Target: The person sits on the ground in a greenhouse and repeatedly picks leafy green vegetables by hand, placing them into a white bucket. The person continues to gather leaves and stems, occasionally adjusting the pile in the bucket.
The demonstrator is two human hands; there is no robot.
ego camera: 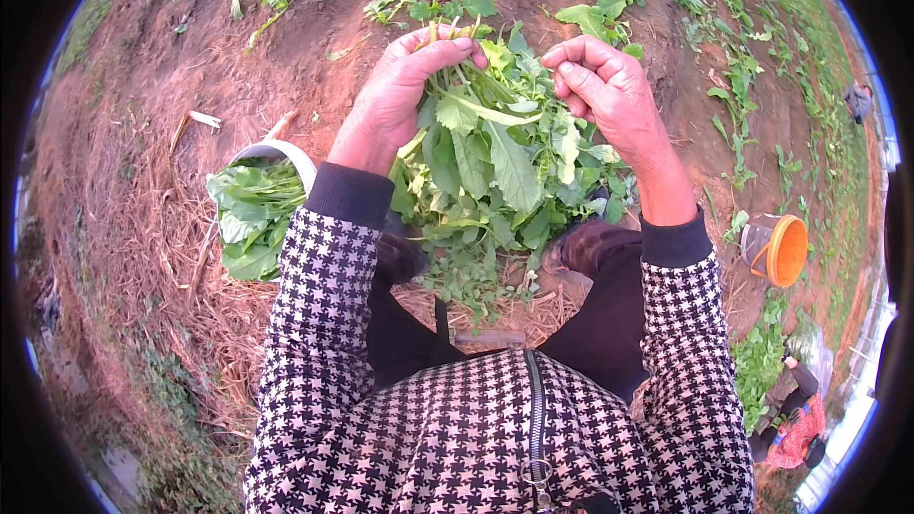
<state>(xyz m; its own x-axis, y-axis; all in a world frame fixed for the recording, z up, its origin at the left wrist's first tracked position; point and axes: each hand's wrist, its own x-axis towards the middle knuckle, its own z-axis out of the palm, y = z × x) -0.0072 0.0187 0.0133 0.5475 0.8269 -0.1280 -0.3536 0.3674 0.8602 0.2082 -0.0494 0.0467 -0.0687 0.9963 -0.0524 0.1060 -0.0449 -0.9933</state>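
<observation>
My left hand (407, 86) grips a bunch of leafy greens (493, 157) by the stems, whose cut ends stick up past the thumb while the leaves hang down. To its right my right hand (600, 86) is held up with thumb and fingers drawn together near the leaf edges; whether something thin is pinched there cannot be told. Below both hands a heap of loose greens (471, 250) lies on the ground between my shoes, partly hidden by the bunch.
At left a white bucket (293, 157) full of greens lies tipped beside straw. An orange-lined bucket (789, 250) lies on its side at right. Leafy plants (607, 14) grow in the soil ahead. A person in red (803, 435) is low at right; another person (858, 101) is farther off.
</observation>
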